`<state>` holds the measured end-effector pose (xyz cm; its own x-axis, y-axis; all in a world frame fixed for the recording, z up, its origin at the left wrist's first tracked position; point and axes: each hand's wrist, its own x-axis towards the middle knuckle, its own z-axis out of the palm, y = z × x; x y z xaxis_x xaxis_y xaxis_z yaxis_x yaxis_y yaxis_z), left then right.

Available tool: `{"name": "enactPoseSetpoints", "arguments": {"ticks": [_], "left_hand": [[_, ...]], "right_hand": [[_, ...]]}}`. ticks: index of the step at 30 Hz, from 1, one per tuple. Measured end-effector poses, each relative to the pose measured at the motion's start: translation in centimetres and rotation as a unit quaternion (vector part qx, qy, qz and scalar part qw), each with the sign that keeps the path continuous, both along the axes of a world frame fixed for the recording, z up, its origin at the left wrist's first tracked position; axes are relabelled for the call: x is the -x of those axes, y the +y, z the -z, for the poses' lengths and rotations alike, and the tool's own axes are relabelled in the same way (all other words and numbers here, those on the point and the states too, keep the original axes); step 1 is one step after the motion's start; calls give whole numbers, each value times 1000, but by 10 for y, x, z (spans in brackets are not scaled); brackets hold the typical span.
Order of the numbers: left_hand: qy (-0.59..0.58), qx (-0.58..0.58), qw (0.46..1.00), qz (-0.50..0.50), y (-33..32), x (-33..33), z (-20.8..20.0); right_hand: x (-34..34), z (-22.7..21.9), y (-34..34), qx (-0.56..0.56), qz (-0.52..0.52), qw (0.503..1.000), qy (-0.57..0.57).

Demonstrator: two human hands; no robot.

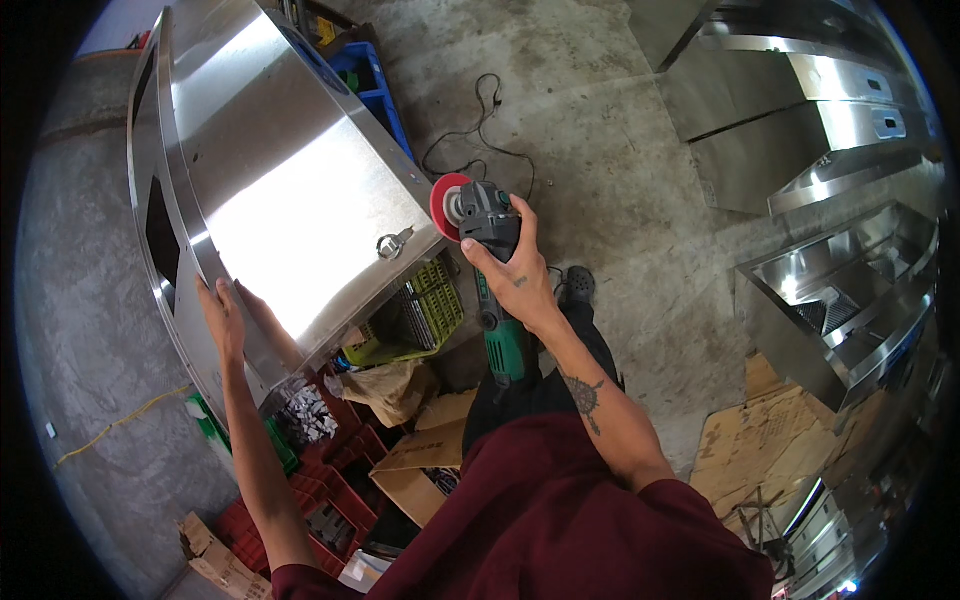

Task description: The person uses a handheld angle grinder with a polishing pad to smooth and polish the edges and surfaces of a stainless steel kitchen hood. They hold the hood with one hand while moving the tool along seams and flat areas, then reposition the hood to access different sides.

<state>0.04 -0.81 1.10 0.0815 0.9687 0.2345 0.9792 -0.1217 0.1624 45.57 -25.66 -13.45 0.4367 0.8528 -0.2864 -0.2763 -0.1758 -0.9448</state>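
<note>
Head view: looks like a sanding or buffing step, right hand (522, 275) clutching the angle grinder (505, 350), red disc (441, 205) by a corner of the metal housing (275, 190), left hand (224, 318) on its left side (can't tell if gripping), so next calls for steady, light contact

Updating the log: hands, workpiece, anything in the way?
Right hand gripping green-and-black grinder. Left hand at rim of metal housing. Small metal item lying on housing.

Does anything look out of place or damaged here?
Mainly the thin black cord lying in loose curves across the concrete floor beyond the power tool in the right hand: it looks untidy, perhaps a trip hazard. No clear spill or damage shows.
</note>
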Motion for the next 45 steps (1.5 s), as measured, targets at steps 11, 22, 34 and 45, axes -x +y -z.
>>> {"name": "enactPoseSetpoints", "arguments": {"ticks": [11,22,34,45], "left_hand": [[-3,0,1000,-5,10,3,2],[-3,4,1000,-14,16,18,21],[6,3,1000,-9,7,-1,18],[-6,3,1000,-7,7,-1,16]], "right_hand": [[4,45,9,47,17,999,8],[-7,95,15,136,2,990,23],[-19,83,11,110,-4,994,23],[-22,58,2,64,-17,998,-5]]}}
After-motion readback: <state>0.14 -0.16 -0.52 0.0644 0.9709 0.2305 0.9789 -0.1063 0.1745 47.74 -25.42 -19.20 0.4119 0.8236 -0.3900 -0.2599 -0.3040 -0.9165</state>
